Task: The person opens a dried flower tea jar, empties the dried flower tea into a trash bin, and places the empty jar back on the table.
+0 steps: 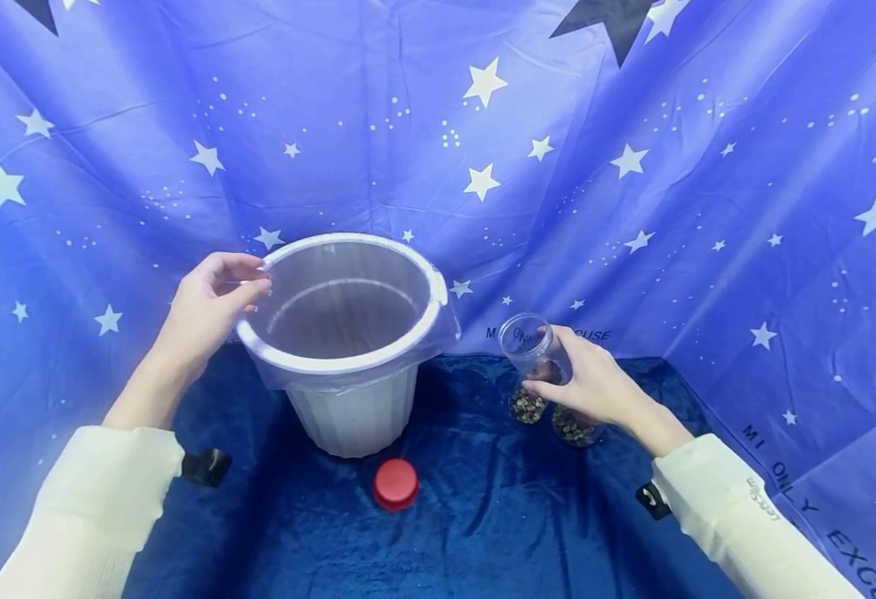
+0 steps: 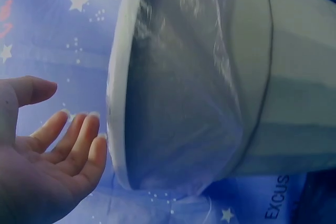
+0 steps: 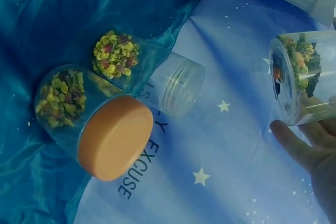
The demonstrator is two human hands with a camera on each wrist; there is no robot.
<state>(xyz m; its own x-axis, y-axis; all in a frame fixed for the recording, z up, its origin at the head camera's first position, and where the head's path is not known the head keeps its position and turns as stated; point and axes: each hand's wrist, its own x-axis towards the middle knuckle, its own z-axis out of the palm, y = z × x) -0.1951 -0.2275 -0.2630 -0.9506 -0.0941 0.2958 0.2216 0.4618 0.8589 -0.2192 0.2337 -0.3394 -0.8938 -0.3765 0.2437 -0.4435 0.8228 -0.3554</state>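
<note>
A white bin lined with a clear plastic bag stands on dark blue velvet cloth. My left hand is at the bin's left rim, fingers relaxed and just touching it; in the left wrist view the left hand is open beside the rim. My right hand grips an open clear jar, lifted and tilted, with dried bits inside. Below it stand a lidded jar and an open jar, both holding dried bits. A red lid lies in front of the bin.
A blue star-printed sheet hangs behind and on both sides, and its lower edge lies on the cloth near the jars. Black wrist straps sit on both cream sleeves.
</note>
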